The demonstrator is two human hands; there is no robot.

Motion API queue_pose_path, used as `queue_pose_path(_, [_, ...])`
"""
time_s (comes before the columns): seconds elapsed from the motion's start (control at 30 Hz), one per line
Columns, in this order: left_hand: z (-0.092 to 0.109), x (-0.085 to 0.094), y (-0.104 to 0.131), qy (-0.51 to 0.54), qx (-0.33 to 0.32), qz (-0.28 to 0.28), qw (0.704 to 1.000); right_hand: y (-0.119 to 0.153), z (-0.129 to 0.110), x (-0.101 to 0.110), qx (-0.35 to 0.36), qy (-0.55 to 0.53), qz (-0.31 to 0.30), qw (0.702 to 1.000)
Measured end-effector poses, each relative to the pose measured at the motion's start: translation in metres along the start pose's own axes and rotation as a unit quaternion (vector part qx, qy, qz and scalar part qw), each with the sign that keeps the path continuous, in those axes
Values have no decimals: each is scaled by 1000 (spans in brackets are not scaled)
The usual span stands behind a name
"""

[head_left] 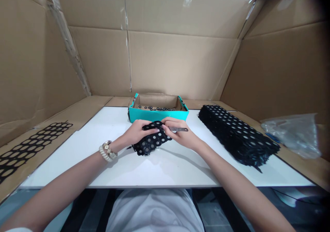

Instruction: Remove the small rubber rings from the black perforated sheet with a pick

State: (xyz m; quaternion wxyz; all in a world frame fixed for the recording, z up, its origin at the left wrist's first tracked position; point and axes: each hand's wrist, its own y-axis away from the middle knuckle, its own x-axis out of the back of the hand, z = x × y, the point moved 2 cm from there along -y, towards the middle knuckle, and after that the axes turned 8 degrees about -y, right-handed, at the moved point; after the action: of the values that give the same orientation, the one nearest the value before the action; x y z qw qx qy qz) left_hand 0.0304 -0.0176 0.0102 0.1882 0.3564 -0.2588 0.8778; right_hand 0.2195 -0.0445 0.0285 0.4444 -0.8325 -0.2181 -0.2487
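A black rubbery sheet of joined rings (150, 143) is held up over the white table in front of me. My left hand (140, 132) grips its left and upper part, thumb lying across the front. With my right hand (180, 132) I pinch a slim metal tool (179, 129), perhaps tweezers or a small blade, whose holed end points right. The tool's working tip is hidden by my fingers at the sheet's upper right edge. Just behind my hands stands a turquoise-edged cardboard box (158, 116) with several small black rings (165, 109) in it.
On the right lies a thick stack of black perforated sheets (237, 132). Beyond it is a clear plastic bag (294, 134) by the cardboard wall (281, 67). A black lattice with large empty holes (33, 142) rests on cardboard at left. The white table (113, 177) ends near my body.
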Motion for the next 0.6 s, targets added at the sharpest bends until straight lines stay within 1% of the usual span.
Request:
queue_pose_path(0.23, [2,-1,0,-13,-5,1,1000,1,1,-1,-10,17,-1,1000])
queue_pose_path(0.4, [1,-2,2,-21,-16,12,1000,2,7,-1,-14,49,-16,999])
queue_pose_path(0.5, [2,-2,2,-12,-25,23,999,2,8,-2,1,71,-12,997])
queue_pose_path(0.6, [8,-1,4,-5,-37,32,999,1,7,-4,22,115,-3,993])
